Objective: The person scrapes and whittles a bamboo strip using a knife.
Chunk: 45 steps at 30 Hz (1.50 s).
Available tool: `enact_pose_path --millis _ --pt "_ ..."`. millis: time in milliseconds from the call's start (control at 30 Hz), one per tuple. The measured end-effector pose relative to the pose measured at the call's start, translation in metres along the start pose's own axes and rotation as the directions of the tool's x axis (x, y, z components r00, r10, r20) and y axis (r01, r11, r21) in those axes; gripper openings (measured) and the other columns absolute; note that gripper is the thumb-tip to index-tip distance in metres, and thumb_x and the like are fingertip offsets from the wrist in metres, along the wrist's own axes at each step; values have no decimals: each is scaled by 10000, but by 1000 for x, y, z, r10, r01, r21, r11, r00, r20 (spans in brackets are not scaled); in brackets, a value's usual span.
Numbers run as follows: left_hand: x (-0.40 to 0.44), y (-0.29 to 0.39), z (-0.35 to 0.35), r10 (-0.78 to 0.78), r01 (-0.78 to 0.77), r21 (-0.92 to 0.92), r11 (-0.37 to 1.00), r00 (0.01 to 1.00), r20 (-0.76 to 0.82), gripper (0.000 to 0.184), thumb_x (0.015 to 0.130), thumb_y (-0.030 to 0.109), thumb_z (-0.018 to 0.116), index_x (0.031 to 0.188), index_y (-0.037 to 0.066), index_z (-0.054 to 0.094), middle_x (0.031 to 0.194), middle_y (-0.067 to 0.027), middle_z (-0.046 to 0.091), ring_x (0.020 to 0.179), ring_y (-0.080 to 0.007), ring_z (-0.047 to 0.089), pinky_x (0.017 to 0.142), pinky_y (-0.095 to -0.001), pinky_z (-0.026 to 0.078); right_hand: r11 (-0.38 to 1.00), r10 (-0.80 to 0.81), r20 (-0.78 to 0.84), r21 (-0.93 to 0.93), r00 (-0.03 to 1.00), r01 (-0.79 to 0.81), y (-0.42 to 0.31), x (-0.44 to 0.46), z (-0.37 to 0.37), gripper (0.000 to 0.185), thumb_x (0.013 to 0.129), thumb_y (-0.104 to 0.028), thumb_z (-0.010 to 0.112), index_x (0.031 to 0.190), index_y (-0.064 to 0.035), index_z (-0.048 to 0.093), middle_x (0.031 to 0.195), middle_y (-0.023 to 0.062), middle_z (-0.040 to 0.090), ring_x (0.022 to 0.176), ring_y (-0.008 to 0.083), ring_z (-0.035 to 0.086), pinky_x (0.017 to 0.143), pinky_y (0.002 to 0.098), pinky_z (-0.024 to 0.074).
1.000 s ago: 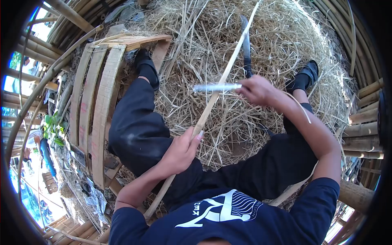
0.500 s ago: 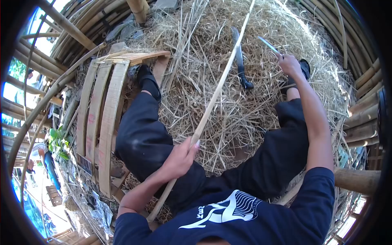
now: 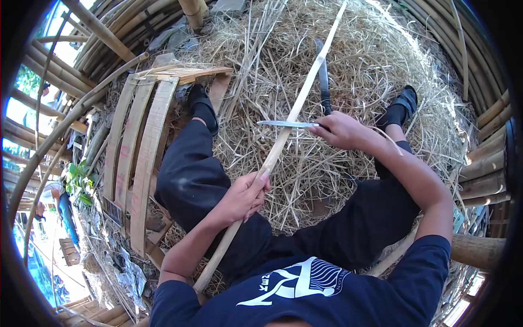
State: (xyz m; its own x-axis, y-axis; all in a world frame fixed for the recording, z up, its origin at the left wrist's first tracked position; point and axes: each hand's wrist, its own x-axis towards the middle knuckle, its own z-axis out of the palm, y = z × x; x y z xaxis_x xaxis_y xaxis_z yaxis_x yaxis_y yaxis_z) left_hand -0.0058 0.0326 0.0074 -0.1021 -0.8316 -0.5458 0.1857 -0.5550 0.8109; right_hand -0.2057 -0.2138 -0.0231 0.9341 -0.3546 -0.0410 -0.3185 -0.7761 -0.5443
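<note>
My left hand (image 3: pixel 243 197) is wrapped round a long bamboo strip (image 3: pixel 278 147), which slants from beside my left hip up to the far edge of view. In my right hand (image 3: pixel 340 131) is the dark handle of a knife (image 3: pixel 283 124). Its blade lies across the strip, well above my left hand, with the tip reaching past the strip's left side. A machete (image 3: pixel 323 79) with a black handle rests on the shavings just beyond my right hand, partly hidden by the strip and the hand.
Bamboo shavings (image 3: pixel 370 65) cover the ground between my feet. A slatted wooden crate (image 3: pixel 147 158) stands by my left leg. Bamboo poles (image 3: pixel 482 174) are stacked at the right, and a bamboo frame (image 3: pixel 81 109) rises at the left. Another person (image 3: pixel 54 196) is outside at far left.
My right hand has brought the knife from near my right foot down and left onto the bamboo strip. My left hand keeps its hold at about the same spot.
</note>
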Motion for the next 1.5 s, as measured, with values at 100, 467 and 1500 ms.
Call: enact_pose_path --millis 100,467,1500 --pt "1 3 4 -14 15 15 1000 1000 -7 326 1028 348 348 873 70 419 496 52 327 331 -39 323 296 -185 296 996 57 16 -76 998 -56 1 2 -3 461 955 -410 473 771 -18 631 642 182 595 593 370 563 596 472 446" --pt "3 7 3 -31 31 14 999 1000 -5 316 1024 344 366 868 74 417 506 48 364 349 -38 343 309 -207 294 801 598 -123 104 792 -589 76 13 -30 583 967 -480 421 742 25 607 623 172 593 556 288 578 587 440 456" --pt "2 1 8 16 71 413 908 979 -203 343 991 318 472 925 -14 527 584 -68 488 526 -122 492 505 -334 407 983 153 -125 -87 980 -164 57 12 -15 493 965 -429 441 769 -12 616 543 149 510 499 318 489 532 446 399"
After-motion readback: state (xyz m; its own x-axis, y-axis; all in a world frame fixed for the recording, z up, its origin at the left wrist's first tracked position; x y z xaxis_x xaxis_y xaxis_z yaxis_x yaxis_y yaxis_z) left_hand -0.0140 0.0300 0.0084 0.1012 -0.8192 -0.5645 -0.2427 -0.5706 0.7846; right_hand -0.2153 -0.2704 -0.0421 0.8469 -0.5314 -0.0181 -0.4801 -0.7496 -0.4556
